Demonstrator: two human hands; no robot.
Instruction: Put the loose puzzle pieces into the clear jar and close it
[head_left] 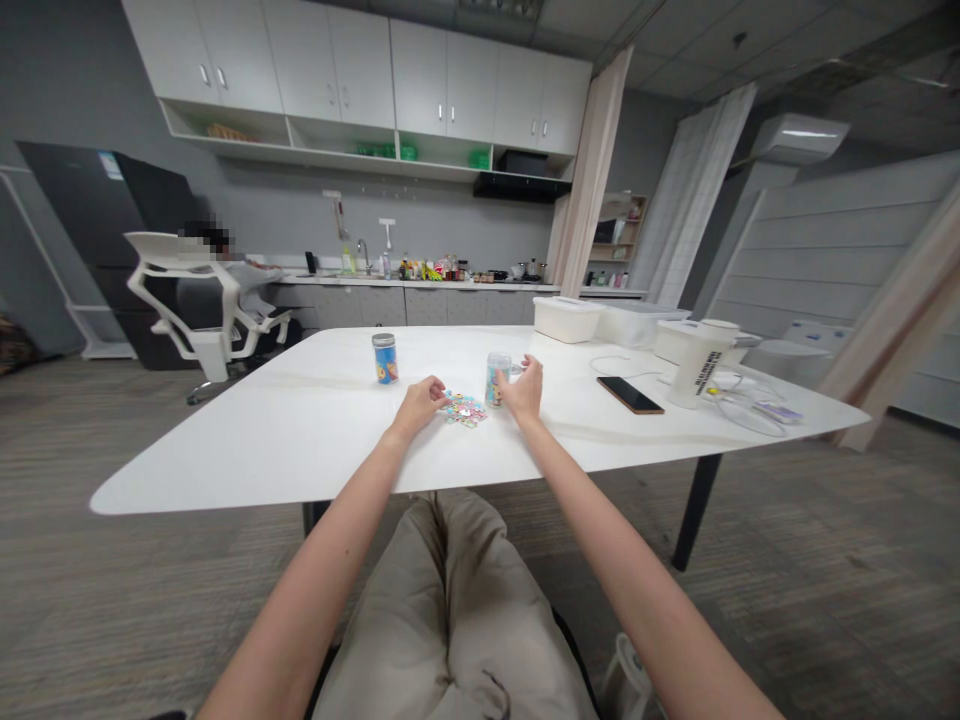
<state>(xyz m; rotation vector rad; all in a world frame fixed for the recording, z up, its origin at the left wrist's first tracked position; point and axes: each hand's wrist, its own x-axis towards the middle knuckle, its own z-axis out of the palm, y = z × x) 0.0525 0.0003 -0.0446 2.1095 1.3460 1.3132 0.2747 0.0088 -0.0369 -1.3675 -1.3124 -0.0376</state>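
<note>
A loose pile of small, colourful flat pieces (pixel 466 410) lies on the white table (pixel 300 440). At its left edge is my left hand (pixel 421 406), fingers curled together with the tips at the pieces; what they pinch, if anything, is too small to make out. Just behind the pile, on the right, stands a clear jar (pixel 495 378) with a coloured print or contents. My right hand (pixel 525 390) grips it from the right side, thumb at the front. Further left, a jar with a blue label and grey lid (pixel 385 360) stands upright, apart from both hands.
On the right lie a dark phone (pixel 630 394) and white cables (pixel 739 412), beside a tall white tumbler (pixel 699 368). White plastic boxes (pixel 568 320) line the back right. Beyond the table, a person sits on a white-framed chair (pixel 196 310) at the left.
</note>
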